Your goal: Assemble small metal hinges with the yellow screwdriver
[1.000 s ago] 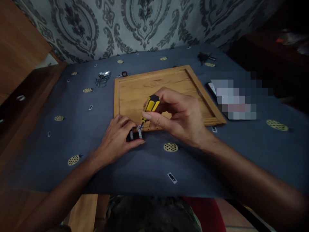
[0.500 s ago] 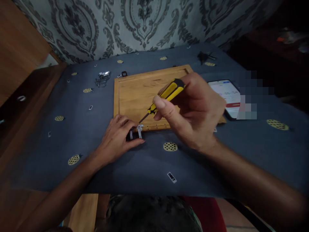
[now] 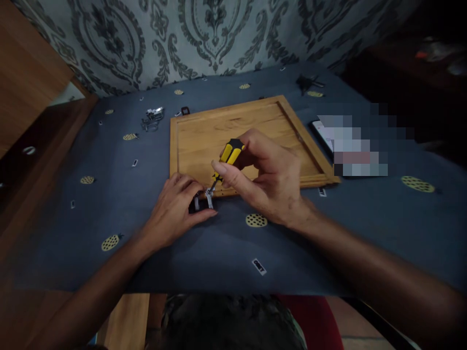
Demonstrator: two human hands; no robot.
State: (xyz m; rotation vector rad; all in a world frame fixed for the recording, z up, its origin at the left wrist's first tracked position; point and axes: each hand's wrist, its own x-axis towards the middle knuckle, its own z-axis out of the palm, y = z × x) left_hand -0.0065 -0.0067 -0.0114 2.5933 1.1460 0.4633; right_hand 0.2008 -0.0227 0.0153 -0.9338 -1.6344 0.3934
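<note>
In the head view, my right hand grips a yellow-and-black screwdriver by its handle. The shaft slants down to the left, with its tip at a small silver metal fitting on the near edge of a framed wooden panel. My left hand rests at the panel's near left corner. Its fingers and thumb close around the fitting, which has a dark part between its metal arms. The screw head, if any, is too small to make out.
A pile of metal pieces lies at the back left. Near the panel's far edge is a small black bracket-like piece. To the right lies a phone, partly blurred out. A dark object sits at the back right, on the blue patterned cloth.
My right hand has moved down and left with the screwdriver, bringing its tip onto the fitting. The screwdriver now stands steeper. My left hand stays in place at the fitting.
</note>
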